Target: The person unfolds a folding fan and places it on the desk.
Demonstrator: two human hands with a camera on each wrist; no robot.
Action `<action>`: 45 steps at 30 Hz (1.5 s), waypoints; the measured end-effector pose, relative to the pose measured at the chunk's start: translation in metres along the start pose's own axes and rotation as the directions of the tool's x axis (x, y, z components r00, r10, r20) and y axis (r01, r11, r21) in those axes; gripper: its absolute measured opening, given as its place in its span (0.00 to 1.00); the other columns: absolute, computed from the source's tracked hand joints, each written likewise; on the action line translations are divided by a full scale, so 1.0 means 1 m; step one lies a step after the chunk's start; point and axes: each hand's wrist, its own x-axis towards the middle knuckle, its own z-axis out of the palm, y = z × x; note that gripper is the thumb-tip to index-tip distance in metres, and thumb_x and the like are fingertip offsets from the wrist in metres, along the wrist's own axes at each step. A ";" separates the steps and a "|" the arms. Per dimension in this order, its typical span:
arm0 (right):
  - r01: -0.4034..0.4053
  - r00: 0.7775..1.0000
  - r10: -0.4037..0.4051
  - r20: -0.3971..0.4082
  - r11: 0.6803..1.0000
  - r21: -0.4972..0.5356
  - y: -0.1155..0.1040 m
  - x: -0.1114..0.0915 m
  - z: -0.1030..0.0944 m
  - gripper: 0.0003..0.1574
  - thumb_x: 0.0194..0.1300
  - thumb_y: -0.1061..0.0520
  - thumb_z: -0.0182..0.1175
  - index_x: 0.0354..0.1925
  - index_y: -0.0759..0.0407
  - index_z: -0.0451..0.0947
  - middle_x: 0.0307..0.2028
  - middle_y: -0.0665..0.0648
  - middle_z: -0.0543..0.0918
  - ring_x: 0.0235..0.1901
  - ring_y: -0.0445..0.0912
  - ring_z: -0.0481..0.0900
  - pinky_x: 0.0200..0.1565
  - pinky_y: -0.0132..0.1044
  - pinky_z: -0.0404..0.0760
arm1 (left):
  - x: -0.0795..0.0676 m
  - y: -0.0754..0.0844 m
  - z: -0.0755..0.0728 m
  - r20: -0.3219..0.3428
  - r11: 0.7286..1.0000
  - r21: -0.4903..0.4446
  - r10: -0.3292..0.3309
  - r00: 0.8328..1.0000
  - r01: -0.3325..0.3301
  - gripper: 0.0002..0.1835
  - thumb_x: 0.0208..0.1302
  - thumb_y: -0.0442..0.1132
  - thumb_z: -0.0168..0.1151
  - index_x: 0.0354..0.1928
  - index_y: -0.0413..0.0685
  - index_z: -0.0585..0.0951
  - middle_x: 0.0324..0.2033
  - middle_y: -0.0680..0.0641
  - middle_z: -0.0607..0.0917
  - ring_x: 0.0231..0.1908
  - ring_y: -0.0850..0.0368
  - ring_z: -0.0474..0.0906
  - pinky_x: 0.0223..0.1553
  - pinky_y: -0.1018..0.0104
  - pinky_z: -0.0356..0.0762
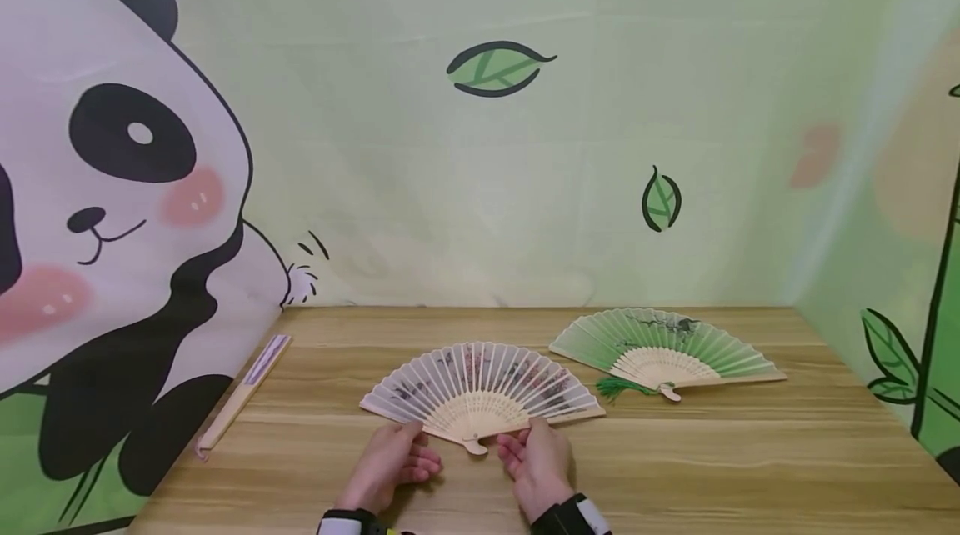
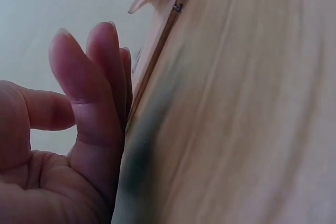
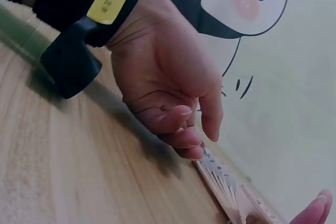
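Observation:
An unfolded folding fan (image 1: 480,406), white with dark and reddish floral print and pale wooden ribs, lies on the wooden table with its pivot end toward me. At its lower left edge is my left hand (image 1: 390,462), fingers loosely bent. In the left wrist view the thumb stands apart from the fingers, with nothing between them, and the fan's edge (image 2: 157,40) runs just beyond. My right hand (image 1: 538,468) rests by the lower right edge, its fingers relaxed. The right wrist view has its thumb and fingertips right at the fan's corner.
Behind and to the right, a green unfolded fan (image 1: 667,343) with a green tassel (image 1: 622,387) lies on the table (image 1: 712,460). A folded fan (image 1: 243,393) lies along the left table edge. A printed panda backdrop (image 1: 420,185) stands behind and at the sides.

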 end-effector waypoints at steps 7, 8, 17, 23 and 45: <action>-0.025 0.999 0.024 0.031 0.998 0.050 -0.016 0.002 -0.003 0.11 0.76 0.57 0.45 0.37 0.64 0.62 0.26 0.53 0.69 0.24 0.43 0.77 0.32 0.33 0.79 | 0.004 0.010 0.011 -0.006 0.998 -0.003 0.060 0.998 -0.060 0.14 0.78 0.42 0.43 0.47 0.34 0.63 0.28 0.41 0.80 0.24 0.57 0.80 0.24 0.71 0.76; -0.026 0.999 0.024 0.037 0.998 0.057 -0.019 0.002 -0.004 0.11 0.76 0.56 0.45 0.39 0.64 0.62 0.26 0.53 0.68 0.25 0.43 0.77 0.32 0.33 0.78 | 0.006 0.012 0.014 -0.004 0.998 -0.001 0.070 0.998 -0.070 0.13 0.77 0.41 0.43 0.47 0.34 0.62 0.29 0.41 0.80 0.24 0.56 0.80 0.24 0.70 0.76; -0.054 0.980 0.060 0.189 0.998 -0.036 -0.028 -0.005 0.004 0.11 0.75 0.56 0.43 0.48 0.64 0.61 0.30 0.53 0.69 0.28 0.46 0.78 0.33 0.33 0.78 | 0.012 0.032 -0.004 -0.022 0.991 -0.037 0.126 0.992 -0.127 0.11 0.76 0.37 0.44 0.46 0.34 0.62 0.33 0.36 0.79 0.27 0.51 0.81 0.34 0.57 0.82; -0.039 0.924 0.089 0.373 0.990 -0.138 -0.025 -0.009 0.025 0.17 0.76 0.56 0.41 0.54 0.66 0.59 0.43 0.62 0.76 0.34 0.49 0.83 0.34 0.33 0.79 | 0.016 0.052 -0.046 -0.153 0.979 0.148 0.165 0.974 -0.142 0.14 0.75 0.38 0.47 0.51 0.31 0.66 0.43 0.34 0.75 0.39 0.44 0.79 0.39 0.54 0.81; -0.114 0.784 0.255 0.566 0.955 -0.273 0.045 -0.053 0.124 0.23 0.72 0.58 0.43 0.57 0.75 0.66 0.48 0.69 0.78 0.48 0.60 0.79 0.50 0.49 0.78 | 0.040 0.035 -0.190 -0.453 0.451 0.849 0.352 0.819 0.276 0.28 0.68 0.48 0.57 0.44 0.22 0.69 0.40 0.24 0.72 0.45 0.26 0.70 0.41 0.36 0.70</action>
